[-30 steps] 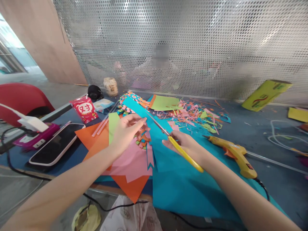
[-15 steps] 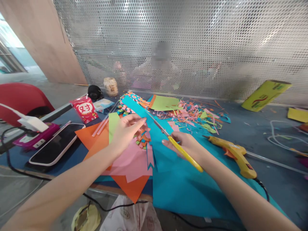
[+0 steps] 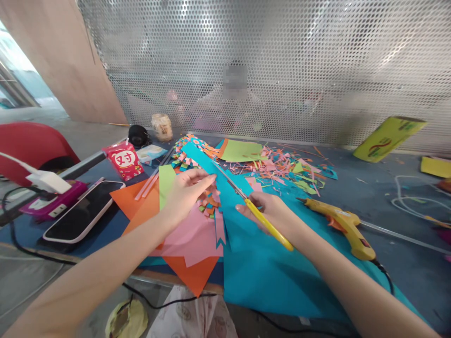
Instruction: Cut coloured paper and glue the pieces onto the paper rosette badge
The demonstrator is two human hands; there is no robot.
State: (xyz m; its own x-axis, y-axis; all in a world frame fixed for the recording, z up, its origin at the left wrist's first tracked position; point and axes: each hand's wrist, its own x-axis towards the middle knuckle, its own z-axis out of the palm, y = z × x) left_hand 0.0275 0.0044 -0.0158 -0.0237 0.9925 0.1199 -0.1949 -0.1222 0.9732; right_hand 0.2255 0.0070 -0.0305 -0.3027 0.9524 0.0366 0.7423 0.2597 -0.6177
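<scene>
My left hand point(image 3: 186, 190) pinches a blue paper strip point(image 3: 198, 157) between thumb and fingers, over the middle of the table. My right hand point(image 3: 273, 211) is closed round the yellow handle of a pair of scissors point(image 3: 268, 224). The narrow blades point away to the left and lie along the strip's right side; whether they are cutting into it I cannot tell. Beneath both hands lies a large blue paper sheet point(image 3: 275, 277). Under my left wrist are pink paper point(image 3: 190, 234), orange paper point(image 3: 193, 274) and a cluster of small multicoloured paper pieces point(image 3: 209, 206).
Paper shreds point(image 3: 278, 166) are heaped beyond my right hand, beside green paper point(image 3: 244, 151). A yellow glue gun point(image 3: 340, 223) lies at the right. To the left are a phone point(image 3: 82, 211), a purple power strip point(image 3: 56, 202) and a red packet point(image 3: 123, 159). A perforated metal panel point(image 3: 282, 56) stands behind.
The blue strip's far end has shifted slightly right and toward me. The scissors' handle has moved a little to the left. Both hands keep their hold.
</scene>
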